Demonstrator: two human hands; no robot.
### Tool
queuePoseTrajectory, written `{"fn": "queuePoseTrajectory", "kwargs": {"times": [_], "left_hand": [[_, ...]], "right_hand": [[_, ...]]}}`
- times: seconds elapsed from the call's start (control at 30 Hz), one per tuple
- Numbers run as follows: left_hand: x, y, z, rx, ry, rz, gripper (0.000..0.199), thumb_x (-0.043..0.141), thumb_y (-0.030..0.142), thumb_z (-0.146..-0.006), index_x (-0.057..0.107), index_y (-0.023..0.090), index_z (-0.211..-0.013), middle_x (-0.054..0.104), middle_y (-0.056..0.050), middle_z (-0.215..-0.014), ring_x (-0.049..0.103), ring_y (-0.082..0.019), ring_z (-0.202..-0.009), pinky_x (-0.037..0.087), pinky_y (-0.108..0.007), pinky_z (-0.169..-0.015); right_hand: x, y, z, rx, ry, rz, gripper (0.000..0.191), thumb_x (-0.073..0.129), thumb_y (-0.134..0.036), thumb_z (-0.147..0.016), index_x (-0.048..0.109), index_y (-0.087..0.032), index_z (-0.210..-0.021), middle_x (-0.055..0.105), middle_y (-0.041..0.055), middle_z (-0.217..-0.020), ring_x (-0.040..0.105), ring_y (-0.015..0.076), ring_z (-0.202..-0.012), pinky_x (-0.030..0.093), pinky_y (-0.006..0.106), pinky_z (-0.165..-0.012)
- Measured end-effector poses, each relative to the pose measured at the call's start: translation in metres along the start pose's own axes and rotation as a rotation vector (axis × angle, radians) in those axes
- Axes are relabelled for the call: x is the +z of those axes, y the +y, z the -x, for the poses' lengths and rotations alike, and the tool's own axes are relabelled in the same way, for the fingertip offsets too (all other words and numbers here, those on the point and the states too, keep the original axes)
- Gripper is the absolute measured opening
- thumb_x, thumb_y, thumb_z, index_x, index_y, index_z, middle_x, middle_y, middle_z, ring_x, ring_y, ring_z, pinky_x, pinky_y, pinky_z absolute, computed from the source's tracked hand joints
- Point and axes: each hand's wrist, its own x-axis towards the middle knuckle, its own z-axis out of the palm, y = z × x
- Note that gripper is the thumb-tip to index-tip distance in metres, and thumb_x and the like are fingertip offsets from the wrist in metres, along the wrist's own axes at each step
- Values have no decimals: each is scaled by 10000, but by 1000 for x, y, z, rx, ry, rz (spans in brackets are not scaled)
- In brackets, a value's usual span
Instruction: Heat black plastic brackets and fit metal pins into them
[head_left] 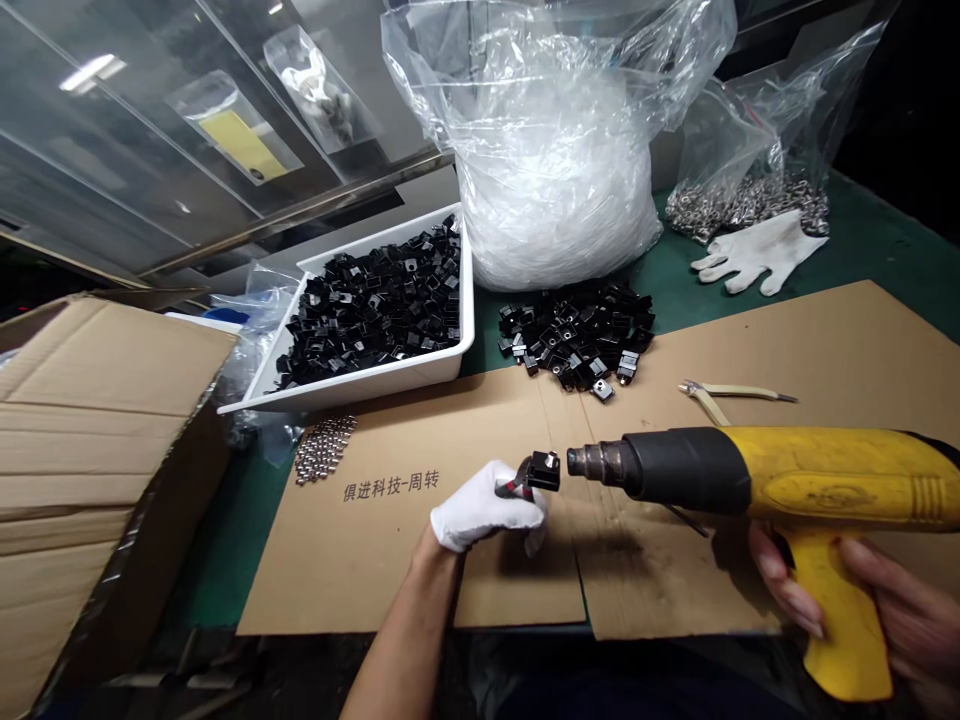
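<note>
Green matting on the tabletop (225,560) lies under flattened cardboard sheets (517,590), with an open cardboard box (97,420) at your left. Your left hand (480,507), in a white glove, is closed around the handles of small pliers (512,487), and their tip grips a black plastic clip (543,471), held up above the cardboard. Your bare right hand (892,610) is wrapped around the grip of a yellow heat gun (817,480), its darkened metal nozzle aimed at the clip and just apart from it. Farther off, more clips fill a white tray (360,392), and a heap of black clips (574,335) lies beside it. Near them sit a bulging clear bag of white packing (555,190), a spare white glove (757,250), loose steel beads (325,450) and cream-handled pliers (735,392).
</note>
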Motion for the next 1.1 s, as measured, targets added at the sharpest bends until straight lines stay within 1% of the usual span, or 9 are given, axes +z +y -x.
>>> {"fn": "queuePoseTrajectory", "kwargs": {"times": [0.1, 0.2, 0.3, 0.47, 0.67, 0.93, 1.1], "left_hand": [[-1, -2, 0, -6, -3, -13, 248, 714, 307, -805, 772, 106, -671, 708, -72, -630, 547, -136, -563, 315, -258, -537], [-3, -4, 1, -7, -1, -19, 253, 711, 318, -803, 769, 109, -672, 715, -77, -644, 555, -143, -575, 324, -263, -548], [-3, -5, 1, -16, -2, -17, 247, 709, 320, -802, 770, 112, -684, 719, -78, -652, 568, -150, -584, 327, -265, -551], [-3, -3, 1, -17, -4, -29, 243, 703, 303, -807, 774, 105, -687, 714, -74, -641, 530, -135, -566, 299, -265, -535], [-2, 1, 1, -22, -9, -15, 243, 712, 303, -812, 775, 100, -694, 719, -78, -648, 540, -136, -574, 310, -262, -541], [-2, 3, 0, -16, -33, 5, 245, 729, 305, -814, 775, 98, -692, 713, -71, -638, 556, -136, -570, 323, -259, -539], [-3, 0, -1, -20, -28, 4, 265, 736, 334, -810, 774, 100, -692, 723, -82, -653, 580, -152, -586, 340, -266, -552]], "right_hand": [[-5, 1, -1, -1, -24, 24, 407, 639, -532, -892, 730, -249, -1170, 703, 146, -936, 596, 234, -606, 542, 383, -584], [-7, 2, -1, -14, 5, 10, 400, 624, -534, -902, 738, -247, -1155, 701, 145, -921, 594, 228, -599, 543, 371, -572], [-5, 3, 1, -10, 12, -8, 409, 631, -530, -896, 734, -244, -1169, 702, 149, -922, 596, 227, -594, 545, 365, -563], [1, 0, 4, -3, 16, -13, 371, 628, -489, -899, 739, -236, -1149, 697, 151, -933, 602, 214, -606, 554, 346, -582], [-2, 0, 0, -15, -37, 7, 377, 585, -486, -922, 726, -246, -1176, 690, 156, -962, 602, 214, -617, 550, 353, -600], [0, 1, 2, -22, -22, -10, 378, 581, -477, -922, 715, -253, -1195, 684, 155, -942, 591, 218, -614, 543, 360, -588], [5, -1, 2, -31, 12, -11, 350, 601, -470, -913, 727, -243, -1147, 681, 146, -920, 589, 209, -599, 543, 346, -574]]}}
